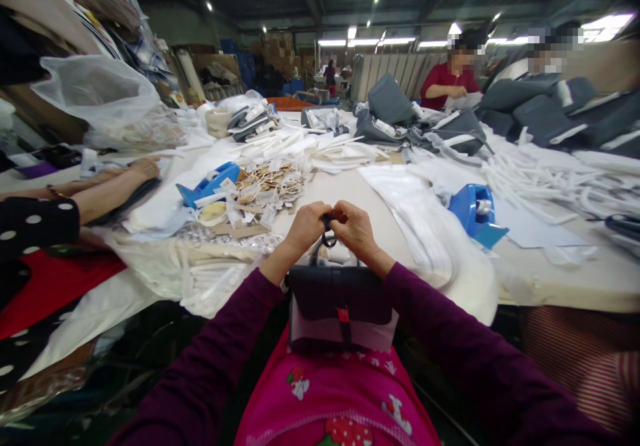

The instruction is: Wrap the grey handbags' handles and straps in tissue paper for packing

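- Head view: L hand (307, 226) & R hand (354, 225) both pinch blk strap (327, 222) above bag (341, 293).
- Strap could slip if pinch loosens.
- Bag might tip if poorly propped.

Left grip (309, 225) and right grip (354, 226) meet, fingertips pinching a small black strap (327, 222). Directly below both grips: dark-flapped bag (345, 309), in front of a pink apron (340, 393). Bench (327, 187) extends beyond the grips. To their left: heap of tags (277, 183), blue tape dispenser (215, 181); farther left, another person's forearm (107, 196). To their right: white plastic sheets (413, 219), second blue dispenser (465, 209).
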`<state>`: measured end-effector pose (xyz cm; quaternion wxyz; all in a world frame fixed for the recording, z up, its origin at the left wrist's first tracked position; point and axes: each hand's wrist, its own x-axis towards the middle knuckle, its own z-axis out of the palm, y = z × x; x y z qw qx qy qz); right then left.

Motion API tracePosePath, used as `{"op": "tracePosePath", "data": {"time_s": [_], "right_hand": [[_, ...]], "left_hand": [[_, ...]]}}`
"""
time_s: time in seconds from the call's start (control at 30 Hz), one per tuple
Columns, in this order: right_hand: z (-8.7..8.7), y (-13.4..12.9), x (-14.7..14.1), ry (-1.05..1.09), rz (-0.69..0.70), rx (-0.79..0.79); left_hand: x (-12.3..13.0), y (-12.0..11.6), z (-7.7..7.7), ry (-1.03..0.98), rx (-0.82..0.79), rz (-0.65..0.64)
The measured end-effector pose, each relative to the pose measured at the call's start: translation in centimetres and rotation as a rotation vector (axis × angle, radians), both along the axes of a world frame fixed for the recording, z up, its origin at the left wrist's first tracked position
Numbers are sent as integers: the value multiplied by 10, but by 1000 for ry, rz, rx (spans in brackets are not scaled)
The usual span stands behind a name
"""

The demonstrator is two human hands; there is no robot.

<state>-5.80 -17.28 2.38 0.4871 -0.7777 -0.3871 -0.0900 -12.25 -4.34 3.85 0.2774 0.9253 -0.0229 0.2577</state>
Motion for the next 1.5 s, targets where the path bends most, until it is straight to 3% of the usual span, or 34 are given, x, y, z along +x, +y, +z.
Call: {"op": "tracePosePath", "data": {"time_s": [0.17, 0.33, 0.57, 0.63, 0.73, 0.83, 0.93, 1.03, 1.1, 1.17, 1.27, 1.5], "right_hand": [[-2, -5, 8, -20, 247, 33], [-1, -8, 9, 114, 287, 46], [14, -19, 3, 31, 457, -90], [17, -22, 6, 127, 451, -90], [21, -22, 12, 292, 333, -54], [25, -18, 15, 263, 247, -126], [24, -13, 12, 168, 212, -163], [21, -12, 7, 232, 164, -66], [19, -14, 2, 296, 152, 9], [17, -15, -2, 342, 157, 74], [16, -17, -6, 392, 172, 151], [25, -14, -17, 294, 159, 200]], "left_hand": [[4, 1, 1, 22, -108, 97], [8, 5, -2, 7, -63, 84], [13, 25, -9, -38, -98, 193], [11, 29, -5, -102, -97, 186], [5, 27, 7, -191, -64, 163], [0, 16, 21, -249, -76, 89], [-3, 3, 25, -319, -253, 125], [-8, -8, 14, -217, -673, 182], [-13, -13, 3, 28, -966, 31], [-18, -18, -7, 205, -1132, -159], [-24, -24, -17, 182, -1173, -243], [-27, -27, -25, 126, -988, -188]]}}
